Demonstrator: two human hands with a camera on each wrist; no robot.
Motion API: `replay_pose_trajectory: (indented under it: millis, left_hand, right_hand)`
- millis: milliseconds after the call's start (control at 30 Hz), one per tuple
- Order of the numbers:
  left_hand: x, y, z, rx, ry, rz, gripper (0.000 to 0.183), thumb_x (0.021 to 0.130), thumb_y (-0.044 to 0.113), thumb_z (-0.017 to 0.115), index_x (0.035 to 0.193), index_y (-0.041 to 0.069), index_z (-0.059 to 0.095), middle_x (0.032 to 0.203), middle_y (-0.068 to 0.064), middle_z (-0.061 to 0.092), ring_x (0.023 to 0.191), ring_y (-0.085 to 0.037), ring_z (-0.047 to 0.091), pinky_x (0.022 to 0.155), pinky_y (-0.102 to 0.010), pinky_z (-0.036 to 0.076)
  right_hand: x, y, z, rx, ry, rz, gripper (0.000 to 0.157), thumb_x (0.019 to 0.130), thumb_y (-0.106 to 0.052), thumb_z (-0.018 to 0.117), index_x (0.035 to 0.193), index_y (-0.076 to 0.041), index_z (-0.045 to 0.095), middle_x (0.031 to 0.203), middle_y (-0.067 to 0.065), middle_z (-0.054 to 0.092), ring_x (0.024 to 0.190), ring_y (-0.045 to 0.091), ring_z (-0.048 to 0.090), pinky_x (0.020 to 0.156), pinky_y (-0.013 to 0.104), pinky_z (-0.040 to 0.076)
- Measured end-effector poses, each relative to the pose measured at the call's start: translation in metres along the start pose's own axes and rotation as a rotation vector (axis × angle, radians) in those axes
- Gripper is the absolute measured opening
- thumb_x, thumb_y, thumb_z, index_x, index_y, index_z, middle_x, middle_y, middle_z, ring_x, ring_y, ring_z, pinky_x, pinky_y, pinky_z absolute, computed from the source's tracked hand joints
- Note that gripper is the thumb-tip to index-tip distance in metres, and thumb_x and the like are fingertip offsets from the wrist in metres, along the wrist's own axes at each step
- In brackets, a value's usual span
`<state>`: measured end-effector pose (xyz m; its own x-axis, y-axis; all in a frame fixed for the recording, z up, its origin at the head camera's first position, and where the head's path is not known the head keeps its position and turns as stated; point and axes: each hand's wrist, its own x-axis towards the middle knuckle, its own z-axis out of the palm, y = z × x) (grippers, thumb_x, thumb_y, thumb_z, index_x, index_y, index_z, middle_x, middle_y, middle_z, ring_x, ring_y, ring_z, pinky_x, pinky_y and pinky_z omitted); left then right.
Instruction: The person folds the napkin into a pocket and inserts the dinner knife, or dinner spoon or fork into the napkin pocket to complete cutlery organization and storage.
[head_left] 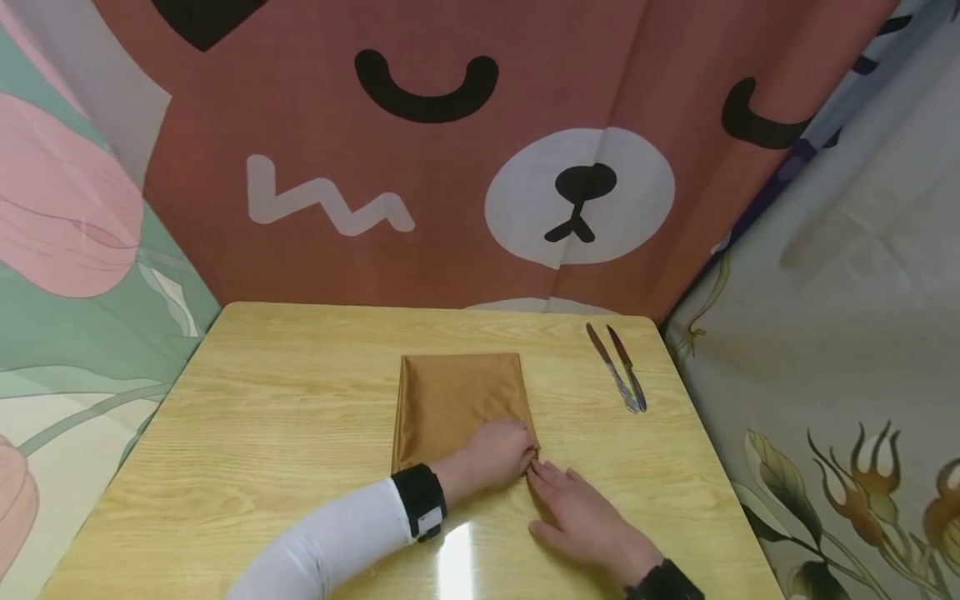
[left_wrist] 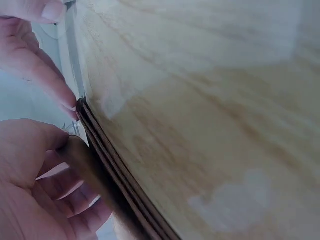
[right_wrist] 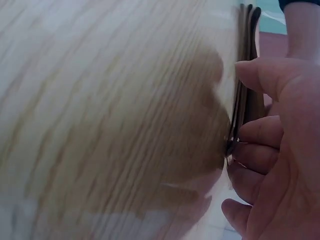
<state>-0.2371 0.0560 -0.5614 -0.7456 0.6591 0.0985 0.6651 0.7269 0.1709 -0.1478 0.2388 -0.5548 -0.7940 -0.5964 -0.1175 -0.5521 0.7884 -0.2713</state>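
A brown satiny cloth [head_left: 461, 387], folded into a rectangle of several layers, lies flat on the table. My left hand [head_left: 495, 454] reaches over it to the near right corner. In the left wrist view, its thumb and fingers pinch the upper layer of the cloth [left_wrist: 107, 182], lifted slightly off the layers beneath. Just beside that corner is my right hand [head_left: 581, 512], palm down, its fingers extended and their tips touching the cloth. The right wrist view shows the stacked folded edges [right_wrist: 244, 30] close to the right thumb and fingertips.
Two table knives [head_left: 615, 367] lie side by side near the table's far right corner. The light wooden tabletop [head_left: 292, 400] has a glare spot near its front. Printed curtains [head_left: 435, 258] hang behind the table and along both sides.
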Motion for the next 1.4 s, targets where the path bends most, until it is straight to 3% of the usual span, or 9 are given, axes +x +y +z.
replay_pose_trajectory:
  millis: [200,433,533,667,800,1000,1233,1400]
  left_hand:
    - [0.0,-0.003,-0.001,-0.068,-0.005,0.012,0.016,0.095,0.029,0.059,0.093,0.025,0.074,0.087,0.01,0.065,0.082,-0.01,0.06,0.07,-0.027,0.05]
    - [0.006,-0.01,0.0,-0.302,-0.03,-0.008,0.021,0.095,0.021,0.06,0.08,0.023,0.074,0.073,0.017,0.063,0.073,0.0,0.057,0.068,-0.021,0.049]
    - [0.007,-0.008,0.0,-0.256,-0.029,0.025,0.022,0.095,0.022,0.06,0.079,0.023,0.074,0.071,0.018,0.062,0.071,0.001,0.057,0.068,-0.02,0.048]
    - [0.007,-0.004,0.0,-0.171,0.001,0.068,0.028,0.094,0.022,0.059,0.067,0.026,0.064,0.066,0.016,0.054,0.062,-0.001,0.051,0.057,-0.02,0.043]
    - [0.006,-0.001,-0.001,-0.197,0.021,0.038,0.033,0.095,0.023,0.058,0.063,0.026,0.057,0.064,0.016,0.05,0.059,-0.001,0.047,0.054,-0.018,0.04]
    - [0.006,0.001,-0.004,-0.299,-0.004,-0.001,0.029,0.1,0.022,0.053,0.075,0.022,0.066,0.064,0.02,0.055,0.06,0.005,0.051,0.06,-0.017,0.045]
    - [0.004,-0.003,-0.007,-0.505,0.03,-0.07,0.026,0.102,0.018,0.049,0.102,0.009,0.073,0.075,0.008,0.067,0.06,0.004,0.054,0.062,-0.015,0.047]
    - [0.005,-0.004,-0.013,-0.481,0.077,-0.096,0.026,0.102,0.017,0.048,0.11,0.007,0.071,0.092,0.001,0.072,0.071,0.0,0.06,0.069,-0.017,0.05]
  right_hand:
    - [0.004,-0.001,-0.002,-0.009,-0.034,-0.046,0.072,0.095,-0.049,0.054,0.149,-0.005,0.036,0.157,0.012,0.029,0.144,0.027,0.029,0.112,0.054,0.027]
    - [0.009,-0.001,0.0,-0.006,-0.098,-0.062,0.073,0.096,-0.05,0.051,0.15,-0.005,0.033,0.158,0.011,0.024,0.146,0.025,0.026,0.111,0.054,0.03]
    - [0.009,-0.001,0.002,-0.003,-0.103,-0.049,0.073,0.096,-0.051,0.051,0.15,-0.005,0.034,0.158,0.011,0.025,0.145,0.025,0.026,0.112,0.053,0.029]
    - [0.009,-0.001,0.004,0.012,-0.092,-0.04,0.072,0.095,-0.051,0.052,0.149,-0.006,0.036,0.158,0.011,0.025,0.145,0.026,0.026,0.112,0.053,0.028]
    - [0.009,0.0,0.004,0.04,-0.086,-0.036,0.072,0.095,-0.05,0.053,0.149,-0.006,0.036,0.158,0.012,0.024,0.146,0.026,0.025,0.112,0.053,0.028]
    - [0.008,0.002,0.006,0.063,-0.084,-0.031,0.072,0.095,-0.05,0.053,0.149,-0.006,0.036,0.158,0.012,0.025,0.146,0.026,0.026,0.112,0.054,0.028]
    - [0.009,0.002,0.005,0.057,-0.079,-0.038,0.071,0.096,-0.049,0.052,0.147,-0.003,0.039,0.156,0.014,0.028,0.145,0.029,0.028,0.112,0.053,0.028]
    - [0.008,0.001,0.002,0.068,-0.071,-0.044,0.069,0.096,-0.048,0.053,0.145,-0.002,0.042,0.155,0.016,0.031,0.144,0.031,0.03,0.112,0.053,0.029]
